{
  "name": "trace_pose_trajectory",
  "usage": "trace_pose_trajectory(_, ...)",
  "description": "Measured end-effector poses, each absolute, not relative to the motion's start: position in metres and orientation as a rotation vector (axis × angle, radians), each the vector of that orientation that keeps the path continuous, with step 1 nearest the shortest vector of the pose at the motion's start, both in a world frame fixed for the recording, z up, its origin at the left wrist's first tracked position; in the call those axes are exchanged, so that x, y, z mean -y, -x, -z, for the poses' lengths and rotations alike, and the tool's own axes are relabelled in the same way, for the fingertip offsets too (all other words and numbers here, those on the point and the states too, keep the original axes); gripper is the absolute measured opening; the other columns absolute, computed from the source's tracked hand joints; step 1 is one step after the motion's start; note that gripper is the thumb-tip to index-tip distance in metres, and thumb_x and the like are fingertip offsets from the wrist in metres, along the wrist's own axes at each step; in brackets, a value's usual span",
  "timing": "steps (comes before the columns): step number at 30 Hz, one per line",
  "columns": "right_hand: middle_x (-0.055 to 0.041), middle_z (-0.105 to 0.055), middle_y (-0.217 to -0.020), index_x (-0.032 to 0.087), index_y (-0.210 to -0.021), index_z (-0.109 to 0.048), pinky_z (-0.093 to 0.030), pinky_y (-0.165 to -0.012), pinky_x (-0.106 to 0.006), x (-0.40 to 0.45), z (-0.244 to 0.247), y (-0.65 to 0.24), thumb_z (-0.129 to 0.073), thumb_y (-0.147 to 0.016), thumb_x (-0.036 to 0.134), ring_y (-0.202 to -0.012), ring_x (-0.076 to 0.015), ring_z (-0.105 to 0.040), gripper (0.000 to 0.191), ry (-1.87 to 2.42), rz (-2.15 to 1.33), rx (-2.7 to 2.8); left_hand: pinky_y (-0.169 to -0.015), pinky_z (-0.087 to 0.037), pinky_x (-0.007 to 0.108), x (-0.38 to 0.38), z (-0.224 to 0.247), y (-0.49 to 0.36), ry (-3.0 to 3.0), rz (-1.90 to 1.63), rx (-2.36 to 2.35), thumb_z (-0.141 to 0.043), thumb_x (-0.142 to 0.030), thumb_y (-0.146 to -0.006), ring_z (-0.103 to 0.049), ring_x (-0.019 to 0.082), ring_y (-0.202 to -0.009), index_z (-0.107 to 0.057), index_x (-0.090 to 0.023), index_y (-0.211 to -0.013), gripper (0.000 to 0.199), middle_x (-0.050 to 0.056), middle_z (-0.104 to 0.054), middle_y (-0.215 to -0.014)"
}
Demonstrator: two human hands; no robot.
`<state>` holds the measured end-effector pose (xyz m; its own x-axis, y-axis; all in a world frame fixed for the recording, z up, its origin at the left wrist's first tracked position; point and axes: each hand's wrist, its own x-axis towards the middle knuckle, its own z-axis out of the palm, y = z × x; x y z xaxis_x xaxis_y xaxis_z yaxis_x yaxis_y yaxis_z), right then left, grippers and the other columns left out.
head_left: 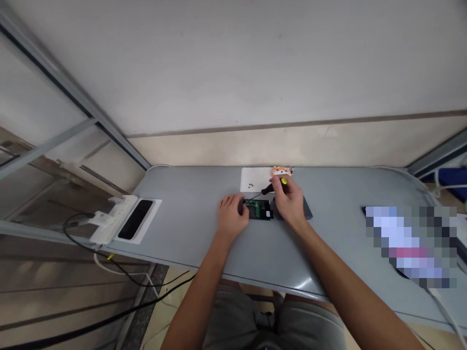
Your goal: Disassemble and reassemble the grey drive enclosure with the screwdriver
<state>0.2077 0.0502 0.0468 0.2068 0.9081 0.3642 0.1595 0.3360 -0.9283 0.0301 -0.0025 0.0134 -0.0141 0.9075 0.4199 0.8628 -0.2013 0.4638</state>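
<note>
My left hand (232, 214) grips the left end of a small black electronic device (264, 216) that lies on the grey table. A green circuit board (252, 204) shows in it. In my right hand (291, 200) is a screwdriver (268, 189) with a black handle and a yellow end cap. Its thin shaft slants down to the left, with the tip at the board's upper left; whether it touches a screw is too small to tell. Beneath my right hand lies a dark flat panel (307, 210), partly hidden.
Several tiny dark pieces, apparently screws (250, 185), lie on white paper (258, 176) behind the device. An orange-and-white animal-faced object (281, 170) rests there too. At left are a phone (136, 219) and a white power strip (115, 218). A blurred-out screen (404, 248) lies at right.
</note>
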Motion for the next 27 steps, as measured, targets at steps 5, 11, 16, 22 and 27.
trace_pose_trajectory(5, 0.0025, -0.059, -0.064, 0.023, -0.084, -0.067, -0.041, -0.058, -0.03, -0.05, -0.047, -0.208, -0.06, -0.093, 0.066, -0.057, -0.0151, -0.049, 0.045, 1.139, -0.72, 1.283, -0.091, -0.049, 0.045, 0.001, -0.01, -0.03, -2.153, -1.014, -1.927, -0.064, -0.015, -0.088, -0.067, 0.031, -0.104, -0.068, -0.027, -0.113, 0.028, 0.006, -0.076, -0.108)
trace_pose_trajectory(11, 0.0035, -0.055, -0.061, 0.023, -0.085, -0.068, -0.039, -0.054, -0.029, -0.049, -0.047, -0.208, -0.059, -0.093, 0.065, -0.053, -0.0145, -0.046, 0.044, 1.147, -0.717, 1.294, -0.092, -0.049, 0.047, 0.0, -0.007, -0.029, -2.149, -1.016, -1.908, -0.066, -0.013, -0.089, -0.067, 0.032, -0.107, -0.068, -0.027, -0.116, 0.03, 0.007, -0.076, -0.11)
trace_pose_trajectory(16, 0.0017, -0.059, -0.064, 0.023, -0.083, -0.068, -0.04, -0.055, -0.03, -0.047, -0.048, -0.207, -0.059, -0.093, 0.066, -0.056, -0.0154, -0.048, 0.045, 1.158, -0.694, 1.316, -0.092, -0.049, 0.047, 0.001, -0.01, -0.029, -2.155, -0.966, -1.892, -0.063, -0.011, -0.09, -0.065, 0.031, -0.106, -0.07, -0.027, -0.114, 0.029, 0.007, -0.076, -0.109)
trace_pose_trajectory(22, 0.0002, -0.062, -0.069, 0.023, -0.082, -0.067, -0.043, -0.06, -0.031, -0.048, -0.051, -0.205, -0.059, -0.094, 0.064, -0.06, -0.016, -0.05, 0.043, 1.139, -0.686, 1.365, -0.09, -0.048, 0.045, 0.002, -0.014, -0.031, -2.165, -0.922, -1.882, -0.061, -0.009, -0.091, -0.065, 0.031, -0.105, -0.071, -0.027, -0.108, 0.027, 0.006, -0.075, -0.105)
trace_pose_trajectory(27, 0.0, -0.061, -0.07, 0.023, -0.083, -0.065, -0.043, -0.062, -0.031, -0.059, -0.063, -0.197, -0.057, -0.096, 0.065, -0.063, -0.0168, -0.052, 0.045, 1.076, -0.737, 1.493, -0.095, -0.048, 0.045, 0.003, -0.021, -0.034, -2.144, -0.805, -1.922, -0.058, -0.008, -0.093, -0.064, 0.03, -0.11, -0.072, -0.026, -0.11, 0.028, 0.006, -0.076, -0.109)
